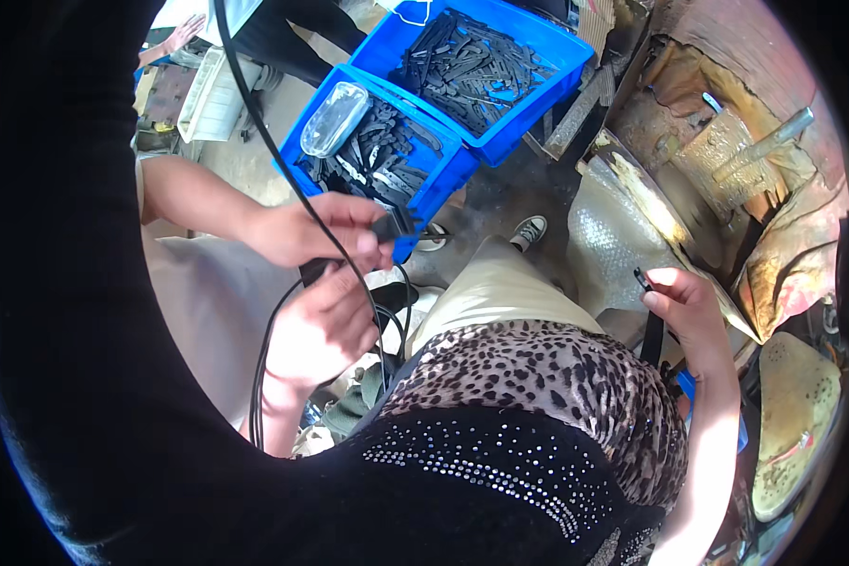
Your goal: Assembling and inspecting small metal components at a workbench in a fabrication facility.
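Note:
My left hand (323, 325) is closed with its fingers bent, close to a small dark block (315, 273); what sits inside the fingers is partly hidden. Just above it, a co-worker's hand (302, 229) reaches in from the left and grips a few short black strips (393, 224). On the right, my right hand (681, 300) pinches a small black piece (642, 279) between thumb and fingertips. A thin black cable (283, 158) runs down from the top, passing in front of the co-worker's hand, and more dark cable hangs beside my left wrist.
Two blue crates stand ahead: the nearer crate (451, 185) holds black strips and a clear plastic box (335, 120), the farther crate (564, 58) many black strips. To the right are bubble wrap (606, 236), a stained machine with a metal rod (766, 143) and a pale perforated panel (790, 424).

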